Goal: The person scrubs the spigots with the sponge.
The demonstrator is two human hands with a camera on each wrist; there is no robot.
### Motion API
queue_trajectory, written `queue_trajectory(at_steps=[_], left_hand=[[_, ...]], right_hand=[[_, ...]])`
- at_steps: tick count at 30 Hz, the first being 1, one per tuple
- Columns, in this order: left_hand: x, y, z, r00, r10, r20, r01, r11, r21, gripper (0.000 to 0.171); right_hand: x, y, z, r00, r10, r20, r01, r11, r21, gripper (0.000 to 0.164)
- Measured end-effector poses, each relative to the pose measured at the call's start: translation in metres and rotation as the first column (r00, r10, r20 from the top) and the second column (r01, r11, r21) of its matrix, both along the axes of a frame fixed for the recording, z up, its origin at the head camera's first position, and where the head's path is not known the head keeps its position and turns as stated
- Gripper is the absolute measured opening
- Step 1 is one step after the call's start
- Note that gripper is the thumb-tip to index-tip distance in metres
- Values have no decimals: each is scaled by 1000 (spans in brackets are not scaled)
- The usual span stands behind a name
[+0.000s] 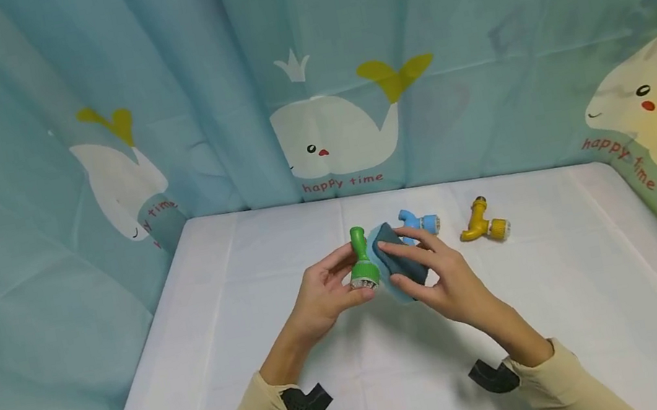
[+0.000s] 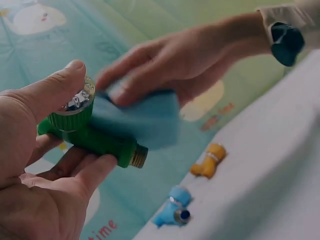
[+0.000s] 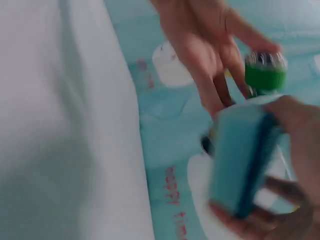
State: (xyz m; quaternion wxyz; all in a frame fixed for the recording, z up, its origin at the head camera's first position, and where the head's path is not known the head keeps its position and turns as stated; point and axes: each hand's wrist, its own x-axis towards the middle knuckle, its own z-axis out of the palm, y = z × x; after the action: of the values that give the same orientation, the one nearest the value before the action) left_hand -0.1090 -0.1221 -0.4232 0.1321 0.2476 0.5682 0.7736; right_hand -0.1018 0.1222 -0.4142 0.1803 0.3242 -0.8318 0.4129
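Note:
My left hand (image 1: 317, 301) holds a green plastic tap (image 1: 364, 268) above the white table. In the left wrist view the thumb lies at the tap's round clear-topped knob, the fingers are under its body, and its brass threaded end (image 2: 139, 156) points away from the palm. Between thumb and fingers, my right hand (image 1: 450, 280) grips a blue sponge (image 1: 404, 266) with a light face and a darker one. The sponge's light face is turned toward the tap and overlaps it in the left wrist view, where sponge and fingertips are blurred.
Beyond the hands, a light blue tap (image 1: 431, 223) lies on the white table (image 1: 259, 261), partly hidden by the right hand. A yellow tap (image 1: 479, 226) lies to its right. Blue-green curtains (image 1: 206, 109) printed with whales stand behind and beside the table.

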Motion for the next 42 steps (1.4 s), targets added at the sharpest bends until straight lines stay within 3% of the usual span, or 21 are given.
queue_trajectory(at_steps=[4,7,10,12,14,15,17,18,20,22,24,28,31,33,34,35,37,39,40,41,42], left_hand=[[0,-2,-2,1000,-2,-16,2,1000,16,87],[0,-3,-1,999,-4,-35,5,999,36,91],[1,-4,1,999,0,-39,3,998,69,95],[3,-5,2,1000,9,-23,-6,995,102,97],[3,-5,3,1000,16,1,-15,989,145,97],[3,-6,3,1000,20,7,-21,986,168,97],[2,-5,4,999,32,14,-34,978,205,96],[1,-5,5,999,33,14,-35,975,220,96],[0,-3,6,999,42,7,-42,972,230,96],[0,-2,7,999,51,9,-52,971,234,97],[1,-1,7,998,52,24,-57,965,256,98],[2,-2,9,998,49,36,-57,953,297,97],[1,-2,9,997,77,-17,-70,962,264,95],[-1,-3,5,992,116,-60,-100,970,221,93],[-1,-4,3,988,134,-74,-117,973,201,92],[-2,-5,2,985,148,-87,-131,975,182,92],[-2,-7,1,982,158,-102,-142,979,147,90],[-1,-7,1,985,141,-101,-128,984,124,90],[-1,-6,2,986,131,-103,-120,987,111,90],[-1,-6,3,987,122,-105,-112,989,98,89],[-1,-6,3,988,115,-103,-106,991,85,88]], right_hand=[[-1,-1,2,999,-43,30,43,999,-13,55],[-1,-5,2,1000,-19,24,20,998,-61,56],[-3,-6,-3,1000,-10,9,10,999,-42,53],[-5,-2,-9,998,-35,52,37,999,-27,52],[-6,2,-16,985,-61,163,70,996,-47,51],[-7,3,-18,969,-59,239,82,993,-87,51],[-5,3,-21,917,-18,399,113,970,-216,51],[-3,1,-21,886,26,463,127,947,-296,51],[1,-6,-20,821,170,545,135,870,-474,53],[5,-13,-19,758,301,579,142,790,-597,55],[7,-20,-20,711,382,591,155,733,-662,54],[9,-30,-19,645,479,596,217,632,-744,51],[10,-38,-18,566,593,573,258,532,-806,49],[14,-41,-18,527,633,567,276,504,-818,49],[15,-41,-18,536,615,579,274,521,-808,49],[17,-40,-17,574,556,601,264,570,-778,49],[16,-37,-16,716,382,584,189,699,-689,51],[12,-33,-15,877,141,460,123,859,-497,54],[8,-31,-16,932,28,361,122,915,-385,54],[4,-30,-16,965,-53,256,128,949,-288,54],[0,-28,-18,983,-89,161,123,968,-217,55]])
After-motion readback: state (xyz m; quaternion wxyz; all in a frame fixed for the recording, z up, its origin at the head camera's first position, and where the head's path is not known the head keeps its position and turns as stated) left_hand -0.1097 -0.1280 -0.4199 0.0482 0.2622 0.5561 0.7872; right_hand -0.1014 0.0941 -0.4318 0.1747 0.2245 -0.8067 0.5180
